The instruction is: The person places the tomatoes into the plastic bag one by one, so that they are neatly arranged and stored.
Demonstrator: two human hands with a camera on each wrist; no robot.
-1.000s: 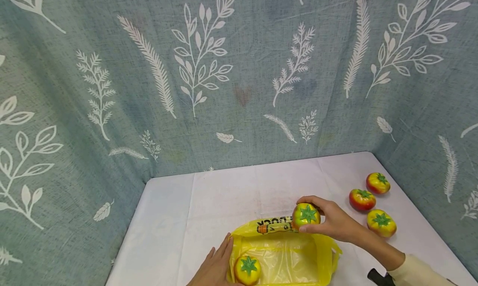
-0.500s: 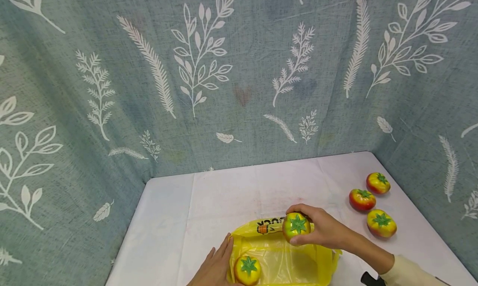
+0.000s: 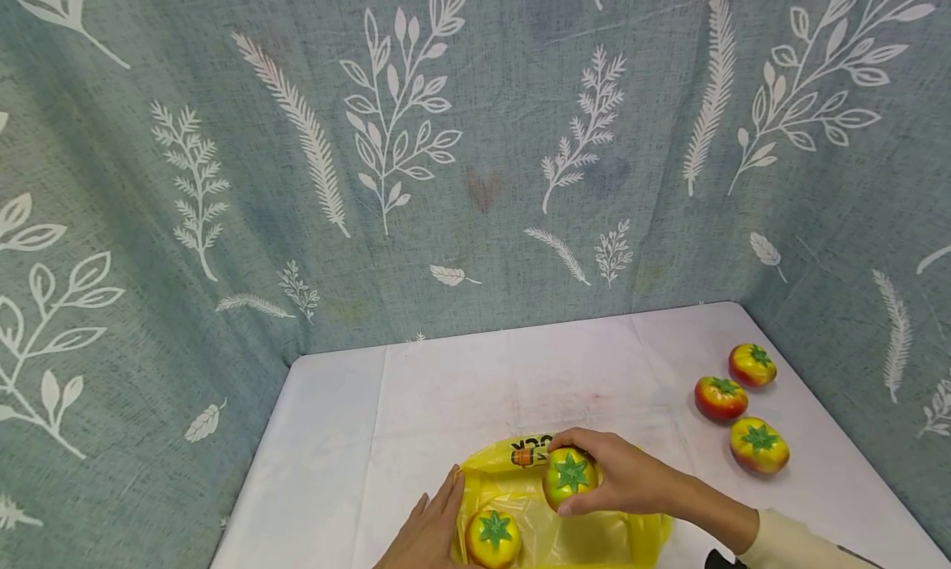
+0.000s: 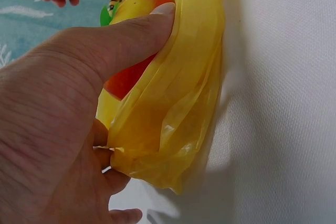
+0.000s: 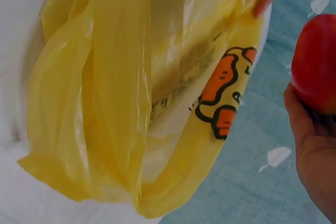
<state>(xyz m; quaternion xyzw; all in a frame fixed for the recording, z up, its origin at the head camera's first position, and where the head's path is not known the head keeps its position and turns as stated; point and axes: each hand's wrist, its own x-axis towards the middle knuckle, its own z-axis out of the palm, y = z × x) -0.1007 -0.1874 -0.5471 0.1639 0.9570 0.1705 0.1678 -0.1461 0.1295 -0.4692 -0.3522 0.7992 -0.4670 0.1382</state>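
A yellow plastic bag [image 3: 513,484] with a printed cartoon duck stands with its mouth spread at the table's front edge. At its left side, my left hand [image 3: 431,523] holds the bag wall, with the thumb inside and the fingers outside in the left wrist view. One red-and-yellow toy tomato [image 3: 494,539] lies inside the bag at the left, beside that thumb. My right hand [image 3: 620,474] grips another toy tomato [image 3: 570,476] over the bag's mouth, its green leaf star facing up. The right wrist view shows this tomato's red underside [image 5: 317,64].
Three more toy tomatoes [image 3: 721,398] lie near the table's right edge. White cloth covers the table [image 3: 327,437]. A blue-green leaf-patterned curtain [image 3: 483,181] hangs along the back and both sides.
My right hand has carried its toy tomato left and nearer to me, from the bag's back right rim to over its opening. The left hand stays in place.
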